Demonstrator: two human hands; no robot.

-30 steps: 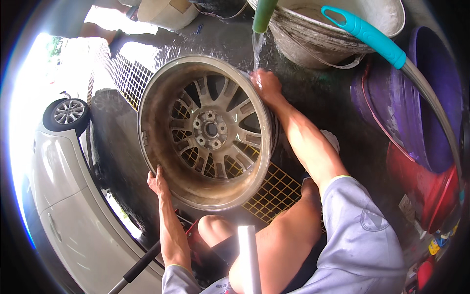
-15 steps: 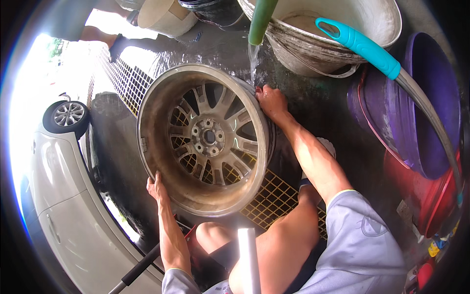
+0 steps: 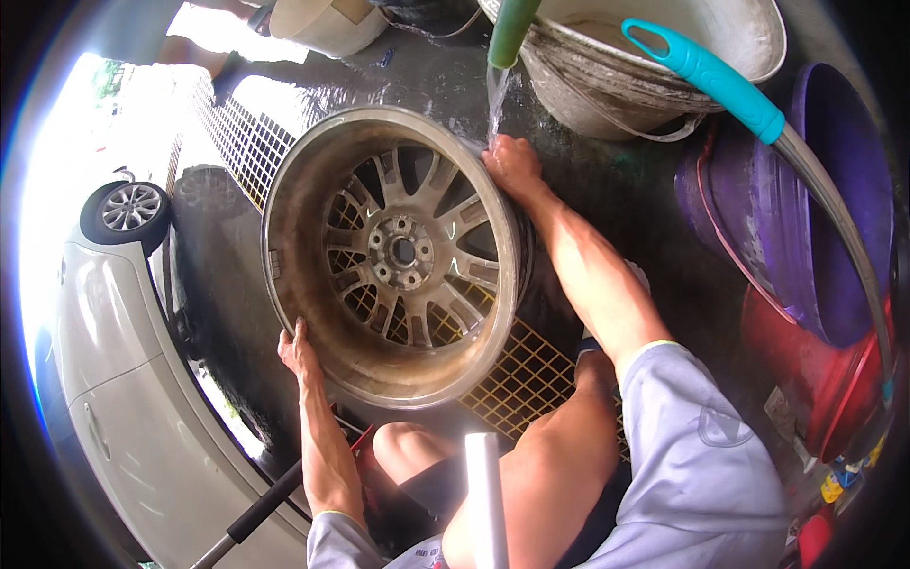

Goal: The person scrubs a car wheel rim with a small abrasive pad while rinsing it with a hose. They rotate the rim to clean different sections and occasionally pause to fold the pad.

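Observation:
A bare metal wheel rim [image 3: 438,187] stands tilted in front of me, its hollow inner side and spokes facing me, with brownish grime on the barrel wall. My left hand [image 3: 300,351] grips its lower left edge, thumb over the lip. By the upper right outer edge, my right hand [image 3: 515,167] is closed in a stream of water [image 3: 496,93]. That water pours from a green hose end [image 3: 513,36] above it. What the right fingers hold, if anything, is hidden.
A yellow floor grating [image 3: 519,375] lies under the rim. Right of it are a dirty white bucket [image 3: 607,100], a turquoise-handled tool [image 3: 706,81] with a grey shaft, and a purple tub [image 3: 844,218]. A silver car [image 3: 123,370] fills the left; a person's leg [image 3: 194,52] shows at upper left.
My right hand has moved slightly up and left along the rim's outer side, into the falling water. The rim and my left hand sit slightly higher in view.

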